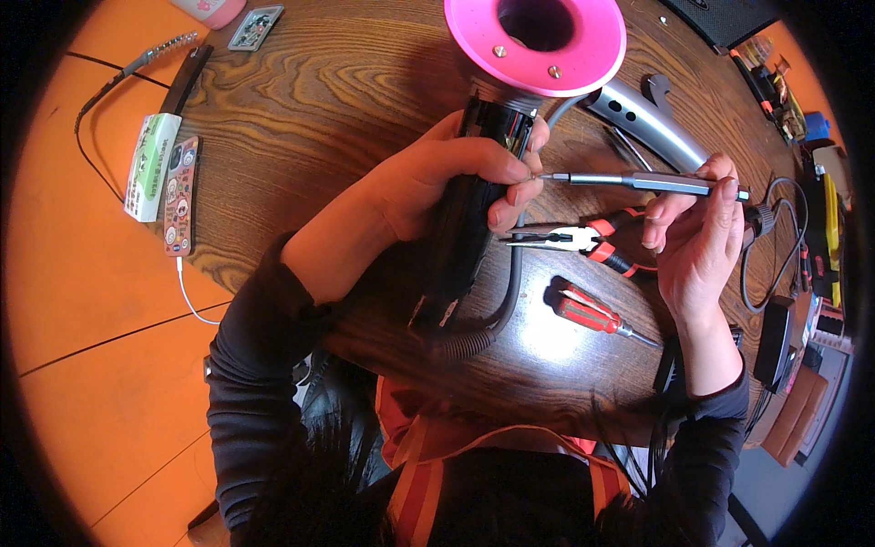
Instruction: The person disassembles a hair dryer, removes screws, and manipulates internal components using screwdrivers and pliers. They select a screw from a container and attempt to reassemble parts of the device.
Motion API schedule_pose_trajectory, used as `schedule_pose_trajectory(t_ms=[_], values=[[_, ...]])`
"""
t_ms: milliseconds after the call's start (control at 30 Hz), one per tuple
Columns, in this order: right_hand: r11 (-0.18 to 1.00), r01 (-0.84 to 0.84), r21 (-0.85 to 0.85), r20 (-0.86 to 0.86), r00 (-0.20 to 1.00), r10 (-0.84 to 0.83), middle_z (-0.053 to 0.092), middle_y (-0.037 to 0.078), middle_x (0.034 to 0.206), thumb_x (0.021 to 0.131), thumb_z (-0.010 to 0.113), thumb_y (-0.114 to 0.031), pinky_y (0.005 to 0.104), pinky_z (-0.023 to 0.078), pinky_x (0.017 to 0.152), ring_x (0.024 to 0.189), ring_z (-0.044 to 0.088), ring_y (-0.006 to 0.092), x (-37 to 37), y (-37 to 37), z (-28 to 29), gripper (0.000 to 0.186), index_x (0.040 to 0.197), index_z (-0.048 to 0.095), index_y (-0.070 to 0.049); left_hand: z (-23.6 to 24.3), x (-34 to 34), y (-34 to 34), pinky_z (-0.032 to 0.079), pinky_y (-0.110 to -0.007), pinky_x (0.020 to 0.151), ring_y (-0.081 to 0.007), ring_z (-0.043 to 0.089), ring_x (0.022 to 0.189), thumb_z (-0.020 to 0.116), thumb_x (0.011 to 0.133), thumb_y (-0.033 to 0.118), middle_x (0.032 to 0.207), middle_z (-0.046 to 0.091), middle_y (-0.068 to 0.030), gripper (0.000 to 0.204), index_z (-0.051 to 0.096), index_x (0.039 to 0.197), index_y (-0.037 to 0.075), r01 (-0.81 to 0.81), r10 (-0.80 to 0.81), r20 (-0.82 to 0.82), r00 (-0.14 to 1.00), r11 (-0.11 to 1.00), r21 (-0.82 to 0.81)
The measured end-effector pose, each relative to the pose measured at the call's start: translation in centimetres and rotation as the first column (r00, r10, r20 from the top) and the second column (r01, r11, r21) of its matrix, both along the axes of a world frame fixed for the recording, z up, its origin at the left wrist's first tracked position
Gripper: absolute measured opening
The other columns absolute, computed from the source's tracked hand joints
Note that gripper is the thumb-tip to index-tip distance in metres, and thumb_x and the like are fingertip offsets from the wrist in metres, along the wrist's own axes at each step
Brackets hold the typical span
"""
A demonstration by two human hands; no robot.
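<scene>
My left hand [465,169] grips the black cylindrical body [456,255] of an appliance topped by a pink flared ring [460,27] with two visible screws. A silver precision screwdriver [638,180] lies horizontal in my right hand [693,232], held near its right end. Its tip meets the side of the black body by my left thumb; the exact contact point is too small to make out. Red-and-black long-nose pliers [611,246] lie below the screwdriver, and a red-handled screwdriver [588,308] lies nearer me. A dark ribbed cable [465,345] runs from the body's lower end.
A silver tube [652,123] lies behind my right hand on the wooden table [292,91]. At left are a decorated phone [180,201] with a white cable, a green-white box [146,169] and a flexible rod [159,50]. Cables, a black adapter [775,346] and tools crowd the right edge.
</scene>
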State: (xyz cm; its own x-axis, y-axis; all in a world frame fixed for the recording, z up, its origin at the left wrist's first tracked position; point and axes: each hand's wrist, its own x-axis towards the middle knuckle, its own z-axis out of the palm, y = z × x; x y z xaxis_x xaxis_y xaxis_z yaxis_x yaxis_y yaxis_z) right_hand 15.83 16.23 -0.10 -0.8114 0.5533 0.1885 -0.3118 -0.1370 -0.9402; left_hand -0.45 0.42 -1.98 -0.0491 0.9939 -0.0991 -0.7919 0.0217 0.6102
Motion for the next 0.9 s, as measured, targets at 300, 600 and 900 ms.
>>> schedule_pose_trajectory(t_ms=[300, 600, 900], values=[[1.000, -0.005, -0.015, 0.036, 0.999, 0.006, 0.053, 0.010, 0.057, 0.094, 0.029, -0.033, 0.0209, 0.040, 0.040, 0.043, 0.048, 0.0142, 0.1, 0.2, -0.1, 0.027, 0.097, 0.036, -0.007, -0.1, 0.0, 0.0, 0.041, -0.024, 0.050, -0.0125, 0.049, 0.051, 0.057, 0.069, 0.006, 0.065, 0.050, -0.0054, 0.025, 0.044, 0.090, 0.008, 0.009, -0.009, 0.014, 1.000, 1.000, -0.004], [0.990, -0.133, -0.035, -0.011, 0.991, 0.133, 0.056, 0.015, 0.064, 0.094, 0.027, -0.031, 0.0210, 0.042, 0.045, 0.048, 0.053, 0.0174, 0.2, 1.2, -0.4, 0.025, 0.096, 0.035, -0.007, 0.0, 0.1, 0.0, 0.040, -0.023, 0.050, -0.0112, 0.049, 0.050, 0.058, 0.069, 0.007, 0.063, 0.048, -0.0046, 0.023, 0.045, 0.088, 0.007, 0.011, -0.012, -0.014, 1.000, 1.000, -0.010], [0.981, -0.188, -0.057, -0.113, 0.977, 0.181, 0.056, 0.015, 0.074, 0.092, 0.037, -0.026, 0.0215, 0.044, 0.052, 0.059, 0.055, 0.0157, 0.1, 1.1, -0.3, 0.028, 0.106, 0.038, -0.002, 0.0, 0.1, 0.0, 0.040, -0.023, 0.050, -0.0113, 0.049, 0.050, 0.058, 0.069, 0.008, 0.063, 0.049, -0.0047, 0.023, 0.046, 0.088, 0.007, 0.007, -0.008, -0.035, 0.999, 1.000, -0.027]])
